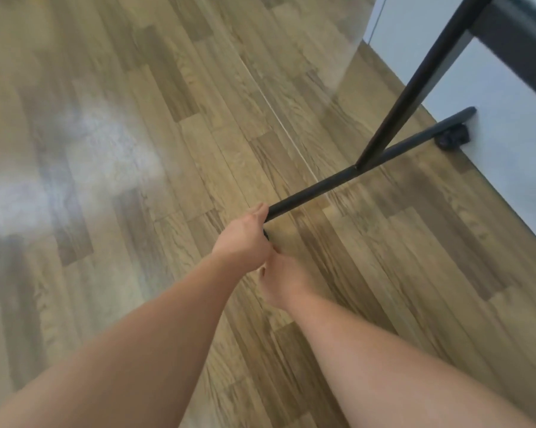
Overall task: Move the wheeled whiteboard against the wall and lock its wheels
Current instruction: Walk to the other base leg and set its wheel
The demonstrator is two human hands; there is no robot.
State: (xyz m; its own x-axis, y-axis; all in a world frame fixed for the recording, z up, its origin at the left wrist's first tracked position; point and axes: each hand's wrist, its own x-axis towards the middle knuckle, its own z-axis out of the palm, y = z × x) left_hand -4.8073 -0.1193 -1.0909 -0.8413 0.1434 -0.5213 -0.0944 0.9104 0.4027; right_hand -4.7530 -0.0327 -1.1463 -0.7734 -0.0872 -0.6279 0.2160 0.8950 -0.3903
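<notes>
Wood-grain plank floor [291, 103] with a soft sheen; whiteboard's black base bar [337, 180] looks like smooth, matt metal.

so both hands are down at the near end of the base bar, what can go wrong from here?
1. The near wheel is hidden under the left hand and right hand, so fingers could get pinched at the lock.
2. The far wheel sits at the wall; whether it is locked cannot be told.
3. Pushing on the base bar could roll the stand away from the wall.
</notes>
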